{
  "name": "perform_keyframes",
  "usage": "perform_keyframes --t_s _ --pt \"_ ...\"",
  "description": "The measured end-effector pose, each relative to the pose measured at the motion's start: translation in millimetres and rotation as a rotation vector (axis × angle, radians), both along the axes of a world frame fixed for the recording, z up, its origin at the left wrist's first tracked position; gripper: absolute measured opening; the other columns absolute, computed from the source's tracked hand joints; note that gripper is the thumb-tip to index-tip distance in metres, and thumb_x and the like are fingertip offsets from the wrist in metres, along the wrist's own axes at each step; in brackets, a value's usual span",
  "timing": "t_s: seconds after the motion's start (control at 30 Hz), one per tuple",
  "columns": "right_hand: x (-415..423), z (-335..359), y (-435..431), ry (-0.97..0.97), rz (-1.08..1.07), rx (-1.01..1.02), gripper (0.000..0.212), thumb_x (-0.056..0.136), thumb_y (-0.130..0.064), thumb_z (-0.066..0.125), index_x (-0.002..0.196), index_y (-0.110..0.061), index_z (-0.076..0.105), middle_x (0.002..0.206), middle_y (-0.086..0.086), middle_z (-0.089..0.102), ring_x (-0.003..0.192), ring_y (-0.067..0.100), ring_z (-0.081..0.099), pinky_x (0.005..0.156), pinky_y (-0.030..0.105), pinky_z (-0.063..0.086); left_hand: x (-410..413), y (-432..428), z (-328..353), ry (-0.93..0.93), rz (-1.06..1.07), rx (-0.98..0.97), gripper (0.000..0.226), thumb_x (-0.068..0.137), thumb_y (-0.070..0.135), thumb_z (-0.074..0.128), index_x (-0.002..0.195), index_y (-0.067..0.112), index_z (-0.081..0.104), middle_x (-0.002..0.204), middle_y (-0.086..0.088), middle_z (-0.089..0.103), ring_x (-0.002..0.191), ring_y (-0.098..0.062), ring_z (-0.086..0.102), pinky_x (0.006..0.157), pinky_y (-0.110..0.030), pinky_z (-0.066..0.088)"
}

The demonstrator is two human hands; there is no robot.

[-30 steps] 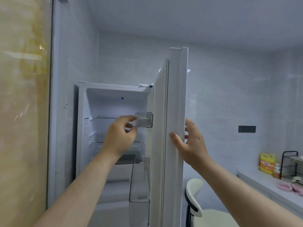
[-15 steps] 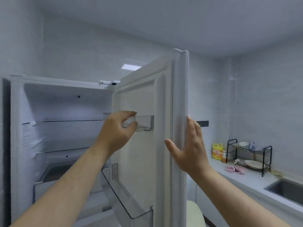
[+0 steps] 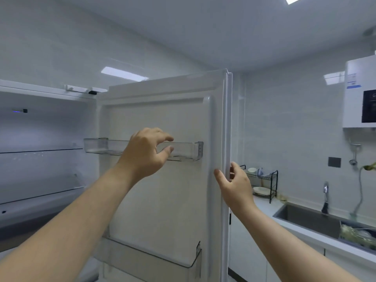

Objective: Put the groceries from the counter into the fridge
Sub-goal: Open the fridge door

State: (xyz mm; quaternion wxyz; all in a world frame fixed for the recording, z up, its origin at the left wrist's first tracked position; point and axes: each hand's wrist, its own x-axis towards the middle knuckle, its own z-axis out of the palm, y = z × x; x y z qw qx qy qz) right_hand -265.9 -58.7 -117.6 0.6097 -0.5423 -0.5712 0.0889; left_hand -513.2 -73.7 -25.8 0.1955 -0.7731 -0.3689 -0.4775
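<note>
The white fridge stands open, its inside shelves bare. Its door is swung wide to the right. A clear plastic door bin hangs on the door's inner side, and a second bin sits lower down. My left hand is in front of the upper bin, with index finger above its front rim and thumb below, a gap between them. My right hand grips the door's outer edge, thumb on the inner face and fingers behind. Leafy greens lie at the sink's right end.
To the right runs a counter with a sink, a tap and a black dish rack holding plates. A white water heater hangs on the wall above.
The door has swung further open and my view has turned right and upward. My left hand stays at the upper door bin, its fingers now slightly apart. My right hand stays on the door edge.
</note>
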Motion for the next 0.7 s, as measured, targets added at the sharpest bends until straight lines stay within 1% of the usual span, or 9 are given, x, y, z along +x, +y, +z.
perform_keyframes --t_s 0.07,0.17,0.23,0.27,0.33,0.43,0.53,0.6,0.7 --pt "2.0 -1.0 7.4 0.01 0.008 -0.013 0.065 0.092 -0.044 0.061 0.146 -0.015 0.04 0.134 0.0 0.054 0.127 0.018 0.049 0.107 0.041 0.042 -6.1 12.9 1.5 0.013 0.054 0.004 0.037 0.083 0.042 0.056 0.102 0.015 0.074 0.099 0.0 0.07 0.096 -0.023 0.06 0.087 -0.037 0.039" --pt "2.9 -3.1 15.4 -0.037 -0.022 0.009 0.07 0.093 -0.05 0.054 0.151 -0.017 0.033 0.15 0.003 0.043 0.139 0.02 0.04 0.115 0.045 0.034 -14.7 31.6 -2.7 0.015 0.07 -0.033 0.053 0.084 0.055 0.04 0.101 0.016 0.073 0.093 0.001 0.068 0.092 -0.024 0.06 0.084 -0.035 0.04" --pt "-1.0 -6.7 13.9 -0.155 -0.078 0.037 0.076 0.095 -0.048 0.054 0.156 -0.019 0.019 0.163 0.001 0.019 0.15 0.017 0.017 0.122 0.037 0.017 -16.6 41.1 -7.4 0.015 0.047 -0.036 0.057 0.085 0.057 0.037 0.103 0.016 0.072 0.091 0.001 0.068 0.09 -0.025 0.059 0.083 -0.038 0.045" --pt "-4.4 -7.6 11.7 -0.231 -0.104 0.059 0.083 0.094 -0.049 0.055 0.157 -0.021 0.011 0.165 -0.003 0.007 0.152 0.013 0.005 0.122 0.032 0.01 -16.4 44.7 -9.3 0.018 0.04 -0.023 0.057 0.086 0.056 0.038 0.106 0.015 0.072 0.092 0.001 0.068 0.091 -0.026 0.059 0.084 -0.039 0.046" --pt "-10.6 -8.8 12.6 -0.351 -0.118 0.095 0.094 0.089 -0.054 0.06 0.158 -0.026 0.001 0.165 -0.007 -0.007 0.151 0.01 -0.005 0.121 0.033 0.007 -15.8 49.8 -10.6 0.03 0.031 -0.003 0.058 0.087 0.055 0.038 0.112 0.015 0.071 0.097 -0.001 0.07 0.094 -0.027 0.061 0.085 -0.04 0.047" --pt "-16.4 -8.9 19.9 -0.421 -0.131 0.066 0.096 0.089 -0.05 0.062 0.157 -0.033 -0.003 0.164 -0.007 -0.013 0.152 0.013 -0.005 0.123 0.044 0.012 -16.6 54.4 -12.1 0.058 0.006 0.009 0.056 0.089 0.048 0.038 0.124 0.014 0.066 0.117 -0.005 0.07 0.111 -0.028 0.062 0.099 -0.042 0.043" --pt "-16.6 -8.8 25.8 -0.426 -0.142 0.041 0.091 0.092 -0.04 0.061 0.156 -0.035 -0.004 0.164 -0.006 -0.017 0.152 0.017 -0.004 0.122 0.044 0.017 -22.4 64.2 -19.1 0.153 0.075 0.1 0.052 0.092 0.039 0.04 0.133 0.014 0.059 0.133 -0.008 0.062 0.125 -0.025 0.056 0.114 -0.046 0.03" --pt "-16.3 -10.1 28.7 -0.434 -0.149 0.04 0.089 0.093 -0.038 0.06 0.156 -0.035 -0.003 0.164 -0.006 -0.018 0.153 0.019 -0.003 0.122 0.042 0.019 -25.8 70.7 -23.4 0.197 0.098 0.128 0.05 0.093 0.036 0.04 0.135 0.015 0.057 0.135 -0.009 0.061 0.127 -0.024 0.055 0.114 -0.049 0.031" --pt "-16.3 -10.3 33.4 -0.435 -0.159 0.051 0.087 0.093 -0.036 0.06 0.156 -0.035 0.0 0.164 -0.005 -0.016 0.153 0.019 0.0 0.12 0.036 0.016 -27.9 75.3 -24.6 0.219 0.091 0.136 0.049 0.094 0.037 0.041 0.136 0.016 0.056 0.13 -0.007 0.063 0.121 -0.023 0.058 0.11 -0.048 0.037"
